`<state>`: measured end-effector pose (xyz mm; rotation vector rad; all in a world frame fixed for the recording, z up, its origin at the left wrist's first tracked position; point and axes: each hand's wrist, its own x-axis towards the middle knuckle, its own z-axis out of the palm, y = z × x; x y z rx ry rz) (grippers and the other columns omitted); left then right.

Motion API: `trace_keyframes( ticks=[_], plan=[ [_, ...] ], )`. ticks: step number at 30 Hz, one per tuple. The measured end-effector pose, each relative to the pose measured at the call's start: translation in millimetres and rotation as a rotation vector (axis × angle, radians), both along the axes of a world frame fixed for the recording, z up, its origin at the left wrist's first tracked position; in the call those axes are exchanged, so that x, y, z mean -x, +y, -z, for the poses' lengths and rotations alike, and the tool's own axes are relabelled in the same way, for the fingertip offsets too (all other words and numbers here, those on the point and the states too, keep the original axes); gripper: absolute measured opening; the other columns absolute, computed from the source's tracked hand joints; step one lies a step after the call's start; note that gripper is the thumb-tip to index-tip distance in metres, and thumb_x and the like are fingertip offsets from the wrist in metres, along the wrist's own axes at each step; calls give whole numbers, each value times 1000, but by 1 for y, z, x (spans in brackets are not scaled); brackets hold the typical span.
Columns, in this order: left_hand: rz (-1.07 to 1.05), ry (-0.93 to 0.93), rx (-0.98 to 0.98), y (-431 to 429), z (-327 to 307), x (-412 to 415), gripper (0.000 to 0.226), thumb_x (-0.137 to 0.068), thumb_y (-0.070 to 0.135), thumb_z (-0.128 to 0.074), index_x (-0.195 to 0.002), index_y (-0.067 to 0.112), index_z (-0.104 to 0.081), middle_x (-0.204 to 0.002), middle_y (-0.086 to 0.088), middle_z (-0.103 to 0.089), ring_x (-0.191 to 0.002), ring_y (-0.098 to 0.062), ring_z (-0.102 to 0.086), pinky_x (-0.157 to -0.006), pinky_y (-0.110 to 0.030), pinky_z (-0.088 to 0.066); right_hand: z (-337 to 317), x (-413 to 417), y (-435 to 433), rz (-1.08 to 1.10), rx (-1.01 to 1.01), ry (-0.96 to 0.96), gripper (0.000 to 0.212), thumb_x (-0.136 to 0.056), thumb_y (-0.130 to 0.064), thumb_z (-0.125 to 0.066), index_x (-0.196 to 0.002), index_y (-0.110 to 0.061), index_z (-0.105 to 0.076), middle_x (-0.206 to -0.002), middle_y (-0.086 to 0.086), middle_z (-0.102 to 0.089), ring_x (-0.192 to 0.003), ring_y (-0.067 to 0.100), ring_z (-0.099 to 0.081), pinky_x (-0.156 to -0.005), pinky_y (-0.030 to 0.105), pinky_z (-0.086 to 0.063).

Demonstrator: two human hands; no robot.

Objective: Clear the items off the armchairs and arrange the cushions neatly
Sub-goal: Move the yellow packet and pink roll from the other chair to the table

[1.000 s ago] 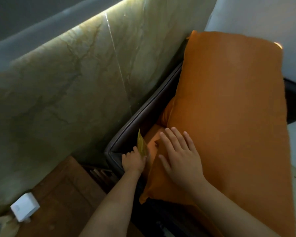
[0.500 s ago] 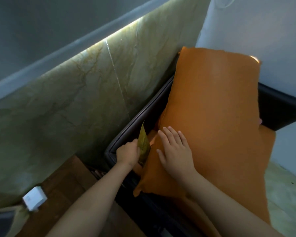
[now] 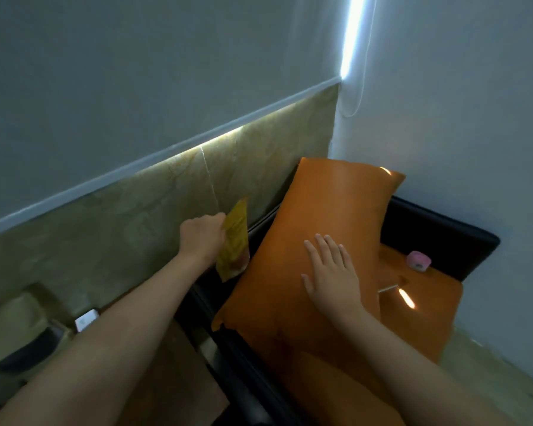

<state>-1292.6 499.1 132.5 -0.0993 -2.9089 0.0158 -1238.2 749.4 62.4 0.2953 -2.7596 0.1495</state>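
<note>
Home lounge: cushioned armchair (image 3: 437, 232), marble wall (image 3: 136, 216)

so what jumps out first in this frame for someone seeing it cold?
The big glossy orange leather cushion leaning in the dark armchair, with the right hand flat on it. Next, the left hand holding a flat yellow packet up beside the marbled wall panel. A small pink round object sits on the orange seat cushion at right.

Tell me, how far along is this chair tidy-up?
Early. In hand: the left hand has a yellow packet pinched clear of the armchair, while the right hand lies flat on the orange cushion. Left: a small pink item on the seat, and straightening the cushions.
</note>
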Motion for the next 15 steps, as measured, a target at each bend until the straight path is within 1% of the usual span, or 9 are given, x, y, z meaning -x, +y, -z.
trace_keyframes(
  ticks=[2,4,6,8,9,10,12,13,15],
  plan=[
    [21,55,-33,12,-33,-21,44,-90,42,-25,-86,13,-58,-84,-13,-66,-78,-35,-64,-59,-30,-34,-13,-18,16,-12,-8,26,70,-73,-35,-76,-135,-13,-52,-139,14,-51,-131,32,-45,-107,47,-35],
    [72,115,-57,27,-58,-39,49,-82,46,-20,-87,14,-57,-81,-13,-65,-76,-35,-63,-58,-31,-38,-24,-35,29,-8,-5,37,71,-72,-36,-77,-134,-13,-53,-138,14,-52,-130,31,-47,-106,47,-36],
    [131,159,-73,46,-76,-50,42,-88,44,-23,-89,16,-54,-79,-10,-65,-73,-34,-63,-59,-34,-46,-32,-46,42,5,23,64,72,-68,-36,-80,-131,-13,-56,-135,14,-55,-127,32,-50,-104,47,-39],
    [191,186,-57,68,-86,-56,29,-97,37,-32,-97,18,-53,-85,-10,-67,-76,-33,-64,-62,-38,-51,-39,-52,58,21,44,80,72,-67,-35,-81,-131,-13,-56,-135,15,-55,-127,32,-50,-103,48,-39],
    [221,196,-53,80,-89,-57,24,-99,33,-36,-102,18,-53,-89,-10,-68,-79,-34,-65,-63,-38,-51,-43,-54,66,39,47,96,72,-67,-34,-81,-131,-12,-56,-135,15,-55,-127,32,-50,-103,48,-39],
    [249,202,-55,93,-90,-58,24,-99,32,-35,-106,18,-53,-93,-10,-69,-82,-34,-65,-63,-37,-50,-46,-56,76,65,56,108,72,-67,-34,-81,-131,-12,-55,-135,15,-54,-127,33,-50,-103,48,-39],
    [293,200,-46,119,-90,-61,35,-96,37,-27,-110,18,-53,-96,-10,-69,-85,-35,-66,-62,-35,-46,-48,-62,98,128,91,102,72,-68,-33,-80,-132,-12,-54,-136,16,-53,-127,33,-49,-104,48,-39],
    [313,192,-45,132,-87,-62,35,-96,38,-28,-111,18,-53,-98,-10,-69,-86,-36,-65,-63,-36,-45,-47,-65,109,158,107,95,72,-68,-33,-80,-132,-12,-53,-136,16,-53,-127,33,-49,-103,48,-39],
    [359,160,-43,159,-78,-62,24,-99,34,-36,-108,17,-52,-98,-10,-68,-87,-37,-65,-63,-37,-44,-43,-75,132,212,116,89,73,-66,-33,-81,-131,-12,-54,-134,16,-55,-126,33,-51,-102,48,-40]
  ],
)
